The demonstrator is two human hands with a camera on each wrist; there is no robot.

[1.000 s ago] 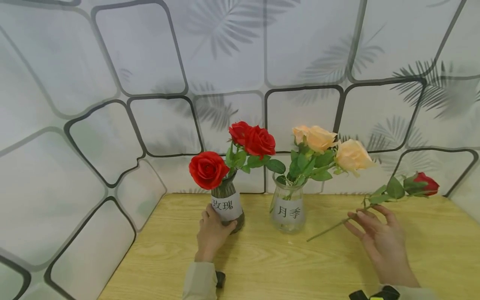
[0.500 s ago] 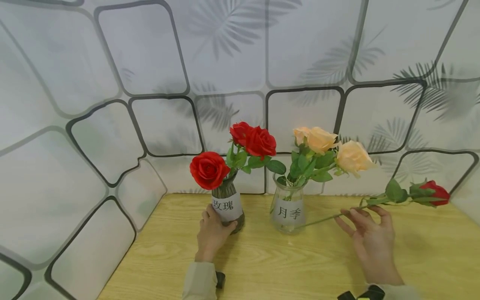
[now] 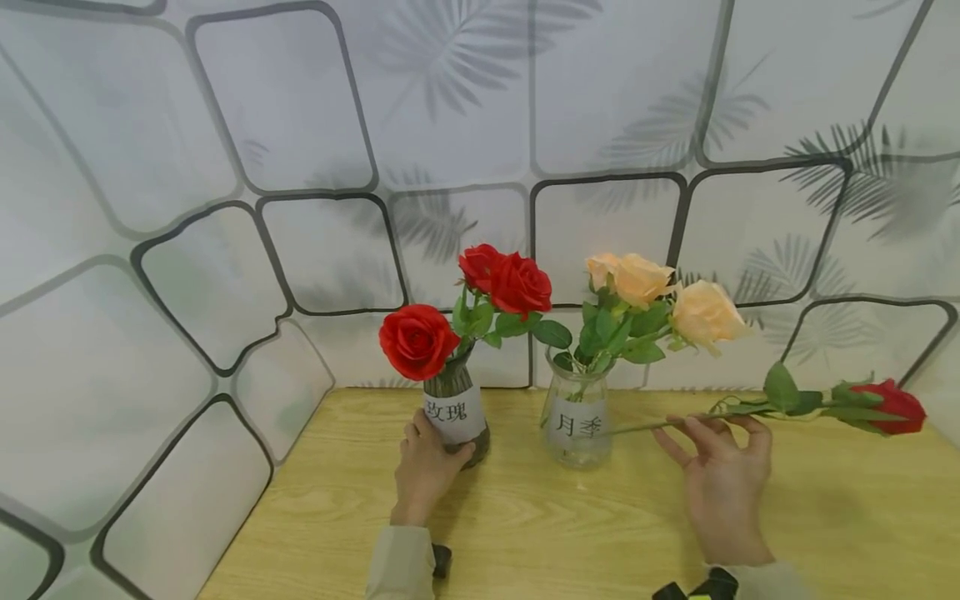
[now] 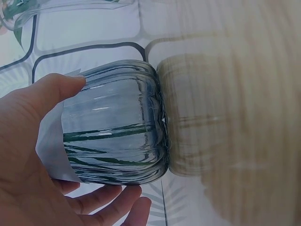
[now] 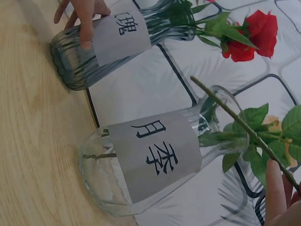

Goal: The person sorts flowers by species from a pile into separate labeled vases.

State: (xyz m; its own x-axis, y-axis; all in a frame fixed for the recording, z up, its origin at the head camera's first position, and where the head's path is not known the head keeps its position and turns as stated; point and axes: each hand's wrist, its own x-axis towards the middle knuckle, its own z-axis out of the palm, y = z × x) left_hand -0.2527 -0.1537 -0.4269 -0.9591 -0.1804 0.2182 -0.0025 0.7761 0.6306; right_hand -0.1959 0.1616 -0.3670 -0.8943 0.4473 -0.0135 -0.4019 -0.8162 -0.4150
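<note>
My left hand [image 3: 426, 479] grips the lower body of a ribbed glass vase [image 3: 450, 385] with a white paper label. Several green stems show through its glass [image 4: 113, 113] in the left wrist view. Red roses [image 3: 418, 340] stand in it. With thumb and fingertips my right hand [image 3: 723, 487] pinches the stem of a single red rose [image 3: 896, 407]. That rose lies almost level, bloom to the right. Its cut stem end [image 5: 195, 80] points left and overlaps a second, clear glass vase [image 3: 576, 457] in the head view. Peach roses [image 3: 637, 279] fill this labelled vase.
Both vases stand side by side on a light wood-grain table [image 3: 337, 500], near its back edge. Behind it rises a pale wall covering [image 3: 457, 108] with dark outlined shapes and leaf prints. Another such panel closes off the left side.
My right hand has moved left, bringing the stem end across the front of the clear vase. The single rose has tipped from bloom-up to nearly level. My left hand stays put.
</note>
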